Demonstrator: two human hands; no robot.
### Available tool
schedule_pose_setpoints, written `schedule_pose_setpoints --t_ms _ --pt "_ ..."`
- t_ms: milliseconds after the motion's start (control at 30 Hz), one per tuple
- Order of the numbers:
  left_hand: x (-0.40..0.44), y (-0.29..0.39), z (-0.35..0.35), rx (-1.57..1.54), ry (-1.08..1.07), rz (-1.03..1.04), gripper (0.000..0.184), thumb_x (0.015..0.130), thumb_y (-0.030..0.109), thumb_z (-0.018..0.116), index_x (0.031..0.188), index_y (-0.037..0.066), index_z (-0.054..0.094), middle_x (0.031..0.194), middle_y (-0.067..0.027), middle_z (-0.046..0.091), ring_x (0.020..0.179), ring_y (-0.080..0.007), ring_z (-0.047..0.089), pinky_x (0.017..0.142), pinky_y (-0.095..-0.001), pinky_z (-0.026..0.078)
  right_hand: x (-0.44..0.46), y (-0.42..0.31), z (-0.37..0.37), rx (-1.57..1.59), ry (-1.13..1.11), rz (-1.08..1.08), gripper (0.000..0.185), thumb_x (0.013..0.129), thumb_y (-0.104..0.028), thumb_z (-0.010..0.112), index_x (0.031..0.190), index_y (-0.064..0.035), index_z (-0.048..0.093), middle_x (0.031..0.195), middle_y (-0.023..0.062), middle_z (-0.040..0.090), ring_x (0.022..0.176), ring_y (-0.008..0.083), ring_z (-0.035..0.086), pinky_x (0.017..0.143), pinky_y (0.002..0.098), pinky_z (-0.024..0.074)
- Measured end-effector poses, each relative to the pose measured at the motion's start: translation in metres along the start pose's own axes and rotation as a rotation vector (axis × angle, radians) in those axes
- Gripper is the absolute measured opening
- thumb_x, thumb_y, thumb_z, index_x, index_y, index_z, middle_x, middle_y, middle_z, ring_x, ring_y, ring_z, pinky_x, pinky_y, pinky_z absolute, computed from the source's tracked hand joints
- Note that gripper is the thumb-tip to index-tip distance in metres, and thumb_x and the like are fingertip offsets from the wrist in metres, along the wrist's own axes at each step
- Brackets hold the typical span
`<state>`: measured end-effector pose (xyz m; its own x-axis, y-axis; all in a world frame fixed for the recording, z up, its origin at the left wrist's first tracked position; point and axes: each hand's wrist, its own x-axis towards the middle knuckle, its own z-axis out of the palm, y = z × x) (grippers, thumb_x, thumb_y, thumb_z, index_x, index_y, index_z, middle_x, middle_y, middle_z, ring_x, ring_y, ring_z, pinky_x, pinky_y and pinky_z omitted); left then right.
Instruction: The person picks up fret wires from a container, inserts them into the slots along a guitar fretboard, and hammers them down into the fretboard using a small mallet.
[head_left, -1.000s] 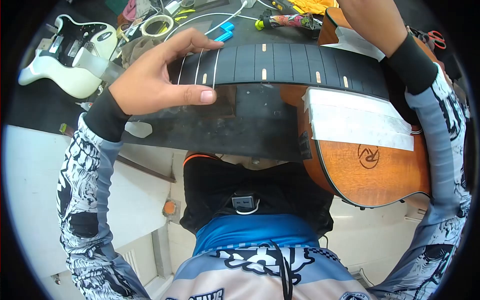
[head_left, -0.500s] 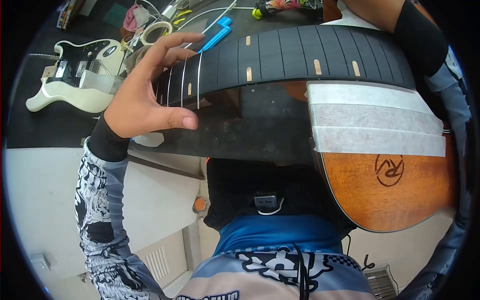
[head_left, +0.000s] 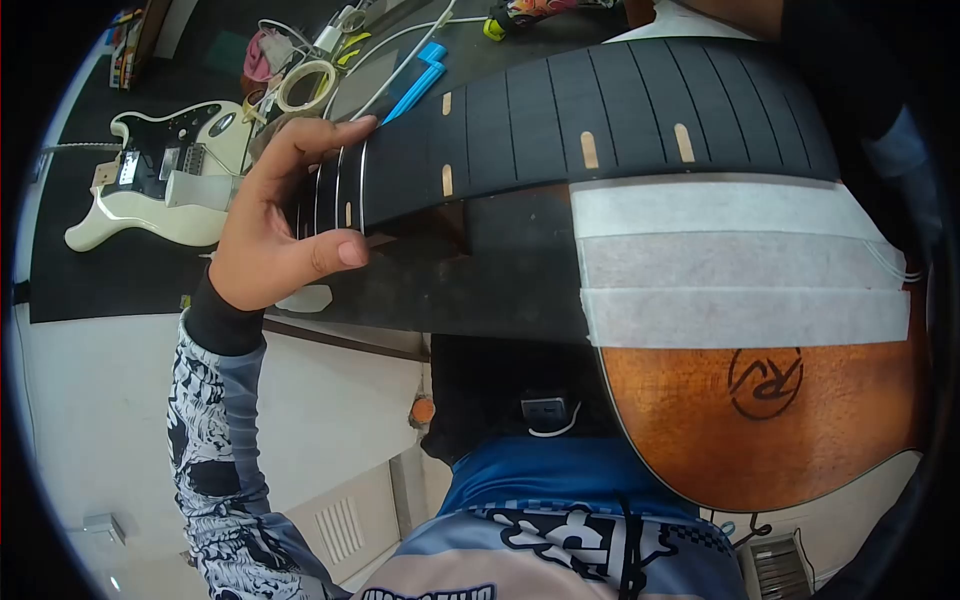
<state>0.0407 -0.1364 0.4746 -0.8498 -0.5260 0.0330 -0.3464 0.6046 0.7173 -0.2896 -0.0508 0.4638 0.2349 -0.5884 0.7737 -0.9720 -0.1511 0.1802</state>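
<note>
My left hand (head_left: 285, 215) wraps round the left end of a dark guitar neck (head_left: 540, 120), thumb on the near edge and fingers over the far edge. Thin metal frets show beside the thumb; farther right the fretboard has bare slots and pale inlays. The neck joins an orange-brown guitar body (head_left: 680, 410) with a round logo, and strips of white masking tape (head_left: 740, 265) cover its top beside the fretboard. Only a blurred part of my right hand (head_left: 735, 12) shows at the top right edge, beyond the fretboard; its fingers are out of sight.
A white electric guitar body (head_left: 160, 185) lies on the dark table (head_left: 490, 270) at the left. Behind my left hand are a tape roll (head_left: 306, 86), a blue tool (head_left: 415, 85), cables and a pink cloth (head_left: 268, 55). A pale wall panel fills the lower left.
The view has come closer to the guitar and shifted. The neck and body appear larger, with my left hand still round the neck. My right hand has moved mostly out of view at the top.
</note>
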Motion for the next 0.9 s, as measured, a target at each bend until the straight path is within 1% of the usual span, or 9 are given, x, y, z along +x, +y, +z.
schedule_pose_setpoints --t_ms 300,367,400,433,500,567,633,733,900 --pt "0.01 0.011 0.003 0.174 0.005 0.183 0.069 0.071 0.035 0.088 0.128 0.006 0.061 0.115 -0.006 0.061 0.109 -0.0184 0.057 0.1 -0.033 0.042 0.008 0.016 0.002 0.092 0.177 -0.045 0.013 0.095 -0.01 0.056 0.102 -0.0004 0.061 0.091 0.0203 0.065 0.082 0.0393 0.063 0.07 0.0411 0.0501" --pt "0.011 0.011 0.002 0.108 -0.007 0.119 0.072 0.07 0.038 0.087 0.129 0.005 0.06 0.117 -0.0064 0.062 0.11 -0.018 0.058 0.099 -0.0319 0.042 0.015 0.032 0.0 0.02 0.116 -0.155 0.026 0.099 -0.015 0.058 0.122 -0.0054 0.065 0.1 0.0136 0.069 0.087 0.0227 0.069 0.078 0.0294 0.0514" --pt "0.012 0.009 0.001 0.101 0.004 0.151 0.071 0.071 0.037 0.087 0.128 0.005 0.06 0.115 -0.007 0.063 0.11 -0.0187 0.058 0.099 -0.0321 0.043 0.021 0.013 -0.015 0.115 -0.046 0.005 0.027 0.099 -0.014 0.055 0.124 -0.0073 0.063 0.102 0.0138 0.066 0.092 0.0251 0.066 0.08 0.0294 0.0498" --pt "0.01 0.004 0.001 0.092 0.011 0.182 0.069 0.072 0.037 0.086 0.128 0.006 0.061 0.114 -0.0075 0.064 0.11 -0.0194 0.059 0.099 -0.0324 0.043 0.027 0.006 -0.018 0.204 -0.028 -0.026 0.027 0.099 -0.016 0.058 0.124 -0.006 0.063 0.094 0.0136 0.067 0.085 0.0211 0.066 0.076 0.0285 0.0498" --pt "0.008 -0.008 0.002 0.188 0.054 0.213 0.065 0.075 0.038 0.084 0.126 0.006 0.061 0.117 -0.0116 0.064 0.111 -0.0242 0.06 0.099 -0.0348 0.044 0.037 -0.015 -0.024 0.173 -0.081 0.141 0.02 0.094 -0.022 0.065 0.111 -0.0131 0.072 0.079 0.0136 0.067 0.067 0.0261 0.065 0.064 0.0334 0.0497" --pt "0.006 -0.011 0.004 0.152 0.036 0.129 0.064 0.075 0.04 0.083 0.125 0.006 0.061 0.117 -0.0121 0.064 0.111 -0.0253 0.06 0.098 -0.0347 0.045 0.046 -0.03 -0.026 0.334 -0.036 -0.028 0.022 0.095 -0.029 0.065 0.104 -0.0114 0.074 0.08 0.0112 0.068 0.066 0.0209 0.065 0.062 0.0306 0.0494" --pt "0.006 -0.015 0.005 0.13 0.039 0.133 0.065 0.075 0.042 0.083 0.124 0.006 0.062 0.117 -0.0127 0.064 0.111 -0.0259 0.06 0.098 -0.0351 0.045 0.047 -0.061 -0.042 0.468 -0.145 0.157 0.02 0.093 -0.026 0.069 0.101 -0.0076 0.074 0.078 0.0114 0.069 0.064 0.0181 0.065 0.06 0.0286 0.0485" --pt "0.013 -0.004 0.008 0.123 0.023 0.134 0.066 0.074 0.047 0.083 0.122 0.006 0.062 0.116 -0.0145 0.064 0.111 -0.0277 0.06 0.097 -0.0365 0.046 0.047 -0.092 -0.064 0.592 -0.21 0.173 0.02 0.09 -0.022 0.072 0.097 -0.0037 0.074 0.075 0.0109 0.068 0.062 0.0149 0.063 0.057 0.0269 0.0471" --pt "0.022 -0.012 0.009 0.165 0.066 0.184 0.068 0.073 0.052 0.081 0.119 0.007 0.061 0.115 -0.0176 0.065 0.113 -0.0312 0.06 0.097 -0.0393 0.046 0.04 -0.109 -0.061 0.332 -0.298 0.031 0.016 0.087 -0.02 0.074 0.093 -0.0052 0.075 0.072 0.0097 0.066 0.059 0.0235 0.063 0.055 0.0307 0.0472"
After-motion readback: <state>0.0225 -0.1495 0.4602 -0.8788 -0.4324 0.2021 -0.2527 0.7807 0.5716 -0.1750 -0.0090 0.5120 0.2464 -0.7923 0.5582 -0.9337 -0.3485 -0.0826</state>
